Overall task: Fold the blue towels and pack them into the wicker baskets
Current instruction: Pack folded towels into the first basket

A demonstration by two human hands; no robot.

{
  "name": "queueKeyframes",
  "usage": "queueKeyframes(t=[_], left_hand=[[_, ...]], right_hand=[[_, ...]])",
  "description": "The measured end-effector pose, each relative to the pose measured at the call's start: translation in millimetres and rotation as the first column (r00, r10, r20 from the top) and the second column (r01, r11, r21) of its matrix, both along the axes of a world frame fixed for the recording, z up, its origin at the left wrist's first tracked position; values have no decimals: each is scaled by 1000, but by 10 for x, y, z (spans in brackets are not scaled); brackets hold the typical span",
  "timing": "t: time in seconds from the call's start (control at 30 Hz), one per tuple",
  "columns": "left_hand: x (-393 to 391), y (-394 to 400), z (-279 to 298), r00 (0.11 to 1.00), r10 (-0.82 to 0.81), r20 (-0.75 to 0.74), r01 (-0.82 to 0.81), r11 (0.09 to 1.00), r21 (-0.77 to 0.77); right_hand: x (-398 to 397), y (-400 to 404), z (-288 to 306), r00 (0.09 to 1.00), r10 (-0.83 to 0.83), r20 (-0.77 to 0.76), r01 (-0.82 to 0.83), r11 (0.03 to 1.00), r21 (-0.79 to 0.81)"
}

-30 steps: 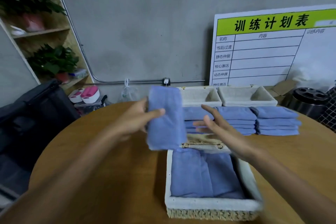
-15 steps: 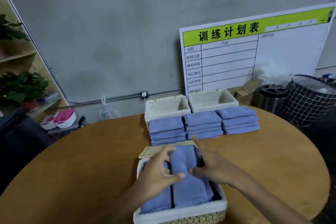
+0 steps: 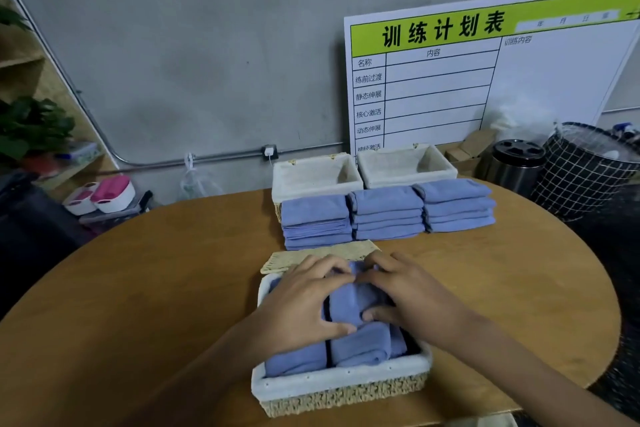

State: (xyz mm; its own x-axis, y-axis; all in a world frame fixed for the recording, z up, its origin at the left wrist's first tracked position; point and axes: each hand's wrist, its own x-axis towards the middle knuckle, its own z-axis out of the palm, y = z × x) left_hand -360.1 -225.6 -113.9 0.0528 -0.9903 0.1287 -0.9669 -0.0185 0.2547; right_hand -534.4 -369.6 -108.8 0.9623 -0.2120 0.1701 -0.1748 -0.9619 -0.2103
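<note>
Both hands are down in the near basket (image 3: 341, 383), which sits on the round tabletop (image 3: 156, 288) close to the person. The step looks like packing: a folded towel (image 3: 349, 302) is being pushed down into the middle of the basket, between the other blue towels already inside.

The left hand (image 3: 304, 302) lies on the left side of that towel. Its fingers curl over the far end and its thumb presses on the towel near the middle. The right hand (image 3: 408, 291) lies on the right side. Its fingers curl over the far end too, and its thumb pushes in from the side. The two hands almost meet at the top of the towel. So the towel is right under and between the hands, touching both.

The basket looks nearly full. Its flat woven lid (image 3: 322, 255) lies open behind it.

Farther back, three stacks of folded towels (image 3: 386, 215) wait in a row. Behind them stand two empty baskets (image 3: 405, 166), side by side at the far edge.

Next, I think the hands need to let go, make sure the towel sits snug and flat, and then reach for the stacks. The far baskets are a good way off, so one would have to be pulled closer first.
</note>
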Motion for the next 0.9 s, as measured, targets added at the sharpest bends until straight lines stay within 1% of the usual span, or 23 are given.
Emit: queueKeyframes(t=[0.03,0.07,0.17,0.23,0.3,0.43,0.53,0.6,0.7,0.77,0.83,0.9], left_hand=[[28,29,-30,1000,-19,12,19,1000,22],[41,53,-65,999,-18,31,16,999,43],[23,45,-148,992,19,123,-28,997,71],[-1,35,-175,990,57,132,-68,994,81],[-7,15,-144,989,73,129,-85,992,95],[66,19,-95,996,60,64,-69,986,151],[13,48,-146,994,47,101,-62,988,144],[-61,39,-170,987,69,145,-86,989,118],[-168,-3,-165,973,99,206,-122,987,102],[-209,-23,-154,970,107,218,-133,985,111],[-201,-21,-129,975,95,200,-121,985,126],[-138,-6,-91,989,86,124,-106,981,163]], right_hand=[[-32,-42,14,998,19,-55,-16,998,57],[-51,-74,26,993,25,-115,-16,997,80],[-55,-124,30,966,40,-257,-55,997,-52],[-59,-127,15,952,28,-306,-55,995,-80],[-54,-147,53,950,36,-311,-58,996,-62],[-68,-189,105,947,47,-316,-55,998,-17],[-77,-174,16,951,42,-306,-71,994,-87],[-71,-158,-53,959,40,-279,-82,987,-139],[-51,-129,-91,964,34,-262,-80,983,-166],[-37,-103,-72,965,33,-261,-81,981,-177],[-59,-92,-39,965,31,-260,-76,983,-165],[-107,-94,2,965,22,-260,-55,991,-124]])
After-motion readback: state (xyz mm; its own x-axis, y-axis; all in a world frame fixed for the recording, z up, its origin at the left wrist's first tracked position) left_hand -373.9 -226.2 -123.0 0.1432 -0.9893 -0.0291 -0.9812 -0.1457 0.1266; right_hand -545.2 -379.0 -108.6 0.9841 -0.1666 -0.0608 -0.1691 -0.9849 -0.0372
